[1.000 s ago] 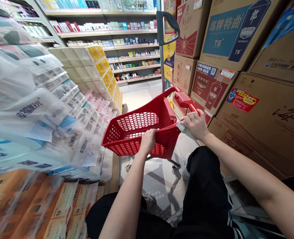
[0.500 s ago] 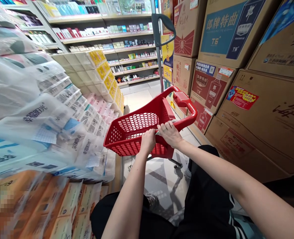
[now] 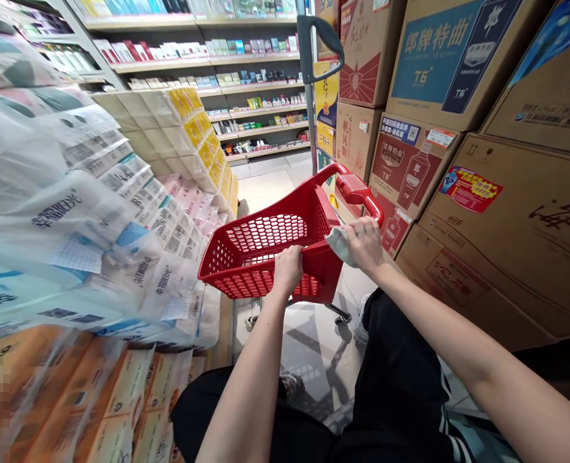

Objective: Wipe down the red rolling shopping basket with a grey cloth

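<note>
A red plastic shopping cart (image 3: 260, 225) with perforated basket walls stands before me on small wheels, its basket bare inside. My left hand (image 3: 288, 267) is closed over the basket's near rim. In my right hand (image 3: 363, 241) is a pale, crumpled cloth or wipe (image 3: 340, 243), pressed near the lower end of the red push handle (image 3: 356, 190). A taller grey handle on a pole (image 3: 319, 51) rises beyond the cart.
Plastic-wrapped tissue packs (image 3: 82, 218) are piled along the left, with orange packs (image 3: 72, 392) lower down. Cardboard cartons (image 3: 511, 231) are stacked closely on the right. Stocked shelves (image 3: 207, 61) line the back. Tiled floor (image 3: 265, 193) runs between.
My right hand has moved right, from the rim beside my left hand to the handle's lower end, carrying the pale cloth, which now shows clearly. My left hand stays on the rim.
</note>
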`<state>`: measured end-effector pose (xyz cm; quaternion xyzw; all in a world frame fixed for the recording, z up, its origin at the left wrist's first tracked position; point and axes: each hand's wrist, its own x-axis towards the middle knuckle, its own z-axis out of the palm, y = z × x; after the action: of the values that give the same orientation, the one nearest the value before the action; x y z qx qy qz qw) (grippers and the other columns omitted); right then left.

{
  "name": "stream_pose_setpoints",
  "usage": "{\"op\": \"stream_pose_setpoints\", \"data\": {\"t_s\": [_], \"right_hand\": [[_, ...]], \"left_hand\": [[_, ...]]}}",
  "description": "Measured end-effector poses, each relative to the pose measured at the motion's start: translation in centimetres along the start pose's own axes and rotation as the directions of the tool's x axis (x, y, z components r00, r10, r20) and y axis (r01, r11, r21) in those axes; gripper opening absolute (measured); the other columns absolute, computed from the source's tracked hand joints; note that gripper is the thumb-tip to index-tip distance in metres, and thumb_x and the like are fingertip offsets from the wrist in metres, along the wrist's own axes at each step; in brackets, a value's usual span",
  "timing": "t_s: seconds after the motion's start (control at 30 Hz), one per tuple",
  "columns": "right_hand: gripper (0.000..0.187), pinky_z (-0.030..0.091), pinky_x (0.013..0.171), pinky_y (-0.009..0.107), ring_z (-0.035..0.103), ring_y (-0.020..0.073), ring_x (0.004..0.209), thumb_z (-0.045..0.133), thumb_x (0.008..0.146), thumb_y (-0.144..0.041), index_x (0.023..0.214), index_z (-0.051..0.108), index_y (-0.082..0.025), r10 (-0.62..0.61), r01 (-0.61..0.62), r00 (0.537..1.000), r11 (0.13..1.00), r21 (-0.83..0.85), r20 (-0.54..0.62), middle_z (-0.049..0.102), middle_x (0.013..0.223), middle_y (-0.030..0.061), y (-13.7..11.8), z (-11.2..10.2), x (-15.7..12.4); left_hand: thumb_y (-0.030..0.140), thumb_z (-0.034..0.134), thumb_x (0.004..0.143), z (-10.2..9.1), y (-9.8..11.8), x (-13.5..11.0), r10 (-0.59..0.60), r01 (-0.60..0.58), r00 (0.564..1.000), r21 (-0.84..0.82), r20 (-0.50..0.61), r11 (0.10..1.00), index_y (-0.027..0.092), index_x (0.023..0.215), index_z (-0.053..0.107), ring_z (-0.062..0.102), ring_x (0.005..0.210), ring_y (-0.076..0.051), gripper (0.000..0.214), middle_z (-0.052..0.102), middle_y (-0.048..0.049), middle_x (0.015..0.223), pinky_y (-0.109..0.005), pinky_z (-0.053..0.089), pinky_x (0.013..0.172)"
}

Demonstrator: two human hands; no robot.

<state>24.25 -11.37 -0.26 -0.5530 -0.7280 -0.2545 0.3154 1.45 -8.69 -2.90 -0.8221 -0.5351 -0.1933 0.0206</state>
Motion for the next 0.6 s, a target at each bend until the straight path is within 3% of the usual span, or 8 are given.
{"op": "stream_pose_setpoints", "data": {"t_s": [0.13, 0.23, 0.33, 0.43, 0.6], "right_hand": [[0.048, 0.022, 0.106, 0.054, 0.038, 0.0295, 0.120, 0.038, 0.093, -0.034, 0.134, 0.039, -0.010, -0.108, 0.102, 0.989, 0.993, 0.063, 0.103, 0.049, 0.123, 0.0172, -3.9, 1.5, -0.5], [0.049, 0.024, 0.108, 0.052, 0.037, 0.0274, 0.124, 0.033, 0.094, -0.022, 0.141, 0.029, -0.011, -0.238, 0.222, 0.962, 0.967, 0.121, 0.134, 0.044, 0.132, 0.0155, -3.9, 1.2, -0.7], [0.046, 0.029, 0.106, 0.047, 0.038, 0.0244, 0.123, 0.033, 0.093, -0.014, 0.138, 0.036, -0.017, -0.317, 0.302, 0.944, 0.943, 0.140, 0.094, 0.046, 0.132, 0.0111, -1.6, 0.2, -0.6], [0.038, 0.034, 0.099, 0.043, 0.044, 0.0234, 0.113, 0.038, 0.093, -0.017, 0.129, 0.048, -0.023, -0.221, 0.218, 0.975, 0.973, 0.078, 0.025, 0.054, 0.119, 0.0093, 0.5, -0.7, -0.4], [0.028, 0.041, 0.081, 0.034, 0.049, 0.0196, 0.088, 0.034, 0.094, -0.017, 0.108, 0.059, -0.017, -0.200, 0.199, 0.978, 0.980, 0.028, 0.062, 0.058, 0.093, 0.0087, -0.6, 0.2, -0.6]], "left_hand": [[0.025, 0.025, 0.093, -0.1, 0.1, 0.1, -0.005, 0.005, 1.000, 0.007, 0.005, 1.000, 0.021, 0.096, 0.052, 0.053, 0.086, -0.021, 0.027, 0.060, -0.0066, 0.092, -0.034, 0.035, 0.076], [0.026, 0.025, 0.094, -0.2, -0.3, 0.2, -0.007, 0.007, 1.000, 0.006, 0.009, 1.000, 0.021, 0.096, 0.051, 0.053, 0.085, -0.020, 0.027, 0.060, -0.0064, 0.092, -0.033, 0.035, 0.075], [0.026, 0.026, 0.094, -0.2, -0.8, 0.3, 0.002, -0.002, 1.000, 0.004, 0.014, 1.000, 0.022, 0.097, 0.051, 0.053, 0.085, -0.020, 0.026, 0.060, -0.0063, 0.093, -0.033, 0.035, 0.076], [0.026, 0.027, 0.093, -0.1, -1.4, 0.5, 0.004, -0.004, 1.000, 0.015, -0.002, 1.000, 0.022, 0.099, 0.051, 0.053, 0.086, -0.021, 0.025, 0.060, -0.0063, 0.094, -0.034, 0.035, 0.078], [0.024, 0.031, 0.092, 0.1, -1.7, 0.9, -0.029, 0.029, 0.999, 0.011, 0.014, 1.000, 0.022, 0.098, 0.052, 0.053, 0.087, -0.021, 0.022, 0.061, -0.0063, 0.094, -0.034, 0.035, 0.078]]}}
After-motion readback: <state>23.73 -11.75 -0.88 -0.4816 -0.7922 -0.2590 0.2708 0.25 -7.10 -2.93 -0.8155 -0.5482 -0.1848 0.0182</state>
